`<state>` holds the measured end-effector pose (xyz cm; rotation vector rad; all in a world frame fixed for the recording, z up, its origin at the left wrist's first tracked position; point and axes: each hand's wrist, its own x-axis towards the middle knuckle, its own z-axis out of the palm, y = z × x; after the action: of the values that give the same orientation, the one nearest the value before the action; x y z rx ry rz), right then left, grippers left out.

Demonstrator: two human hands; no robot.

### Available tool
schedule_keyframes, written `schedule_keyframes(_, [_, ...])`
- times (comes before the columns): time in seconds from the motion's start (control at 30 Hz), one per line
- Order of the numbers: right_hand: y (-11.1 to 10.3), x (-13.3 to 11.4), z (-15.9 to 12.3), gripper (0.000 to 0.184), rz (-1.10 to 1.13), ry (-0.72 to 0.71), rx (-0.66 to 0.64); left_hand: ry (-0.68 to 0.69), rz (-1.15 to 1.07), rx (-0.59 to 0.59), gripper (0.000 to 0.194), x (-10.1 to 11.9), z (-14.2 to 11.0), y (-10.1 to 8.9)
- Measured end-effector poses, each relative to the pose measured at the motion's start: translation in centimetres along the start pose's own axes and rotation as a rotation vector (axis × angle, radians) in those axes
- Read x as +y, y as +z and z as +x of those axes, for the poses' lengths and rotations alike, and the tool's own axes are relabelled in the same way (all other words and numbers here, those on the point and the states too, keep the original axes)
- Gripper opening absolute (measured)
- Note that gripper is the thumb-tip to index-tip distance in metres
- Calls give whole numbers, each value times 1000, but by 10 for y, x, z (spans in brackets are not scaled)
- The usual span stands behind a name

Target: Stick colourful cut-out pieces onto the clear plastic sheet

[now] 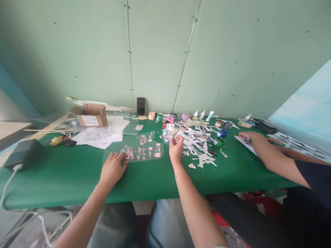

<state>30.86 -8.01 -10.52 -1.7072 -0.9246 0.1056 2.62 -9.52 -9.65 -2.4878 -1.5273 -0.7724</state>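
My left hand (113, 167) lies palm down with its fingers stretched over the left part of a clear plastic sheet (152, 157). Colourful patterned cutouts, among them a pink-ended piece (157, 151), are laid out in rows on this sheet. To the right of it, my right hand (176, 150) is raised with thumb and fingers pinched together. What the pinch holds is small and mostly hidden by the fingers. Just behind that hand are a patterned piece (167, 135) and a reddish-brown jar (166, 124). White paper scraps (204, 156) are heaped on its right.
On the green table (144, 182) stand an open cardboard box (91, 117), printed papers (113, 129), a phone (141, 106) against the wall, paint jars (219, 142) and glue bottles (202, 115). At right, another person's arms (269, 151) work over paper. A grey power brick (23, 154) sits left.
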Motion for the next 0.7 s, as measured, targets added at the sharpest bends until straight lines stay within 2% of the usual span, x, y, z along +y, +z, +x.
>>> schedule_keyframes(0.1, [4,-2,-3,24,10,-22,-24,-36,50,-22,21,6,11,3])
schedule_keyframes(0.23, [6,-3,-5,16,-3,-56,-73,-50,67,1,23,12,12,3])
schedule_keyframes(0.43, [3,-4,-6,21,4,-125,-122,-54,-20,18,26,9,7,-2])
schedule_keyframes(0.5, [1,-5,-8,25,14,-159,-150,-7,-147,29,25,9,9,-2])
schedule_keyframes(0.57, [-2,-6,-11,29,25,-196,-197,-2,-388,50,21,13,13,1])
schedule_keyframes(0.63, [-4,-7,-15,32,33,-234,-265,-69,-664,79,19,22,20,9])
schedule_keyframes(0.7, [-6,-8,-20,32,36,-273,-344,-111,-773,94,30,36,31,20])
